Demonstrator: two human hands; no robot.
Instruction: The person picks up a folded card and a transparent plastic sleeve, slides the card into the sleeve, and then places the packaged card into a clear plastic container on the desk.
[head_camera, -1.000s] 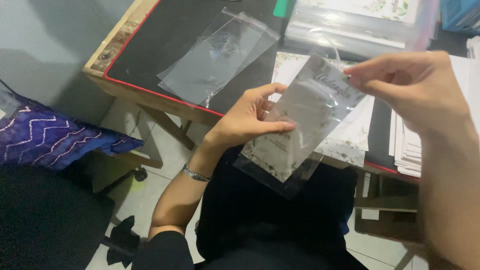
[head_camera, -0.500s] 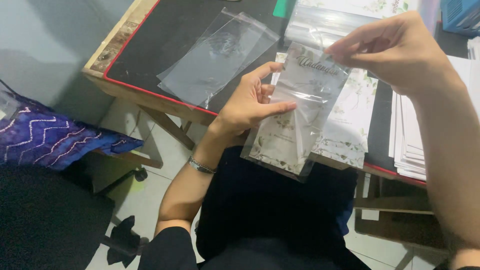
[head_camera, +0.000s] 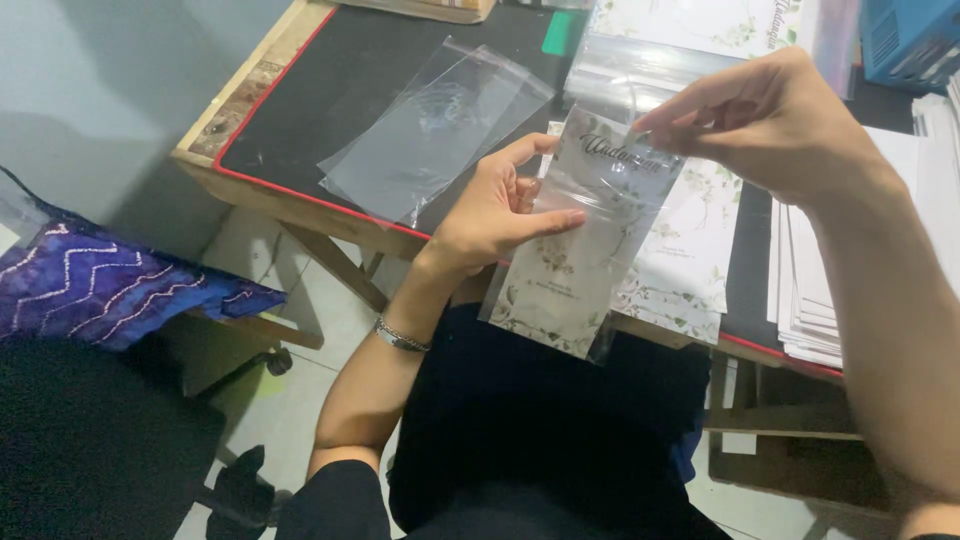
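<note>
A white floral-printed card in a clear plastic sleeve (head_camera: 585, 250) is held over the desk (head_camera: 330, 120) edge.
Its middle is clasped by the left hand (head_camera: 495, 215); its top edge is pinched in the right hand (head_camera: 770, 125) grip.

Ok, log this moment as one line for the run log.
left hand: holds floral card in clear sleeve | right hand: pinches sleeve top | empty clear sleeve: flat on black mat
</note>
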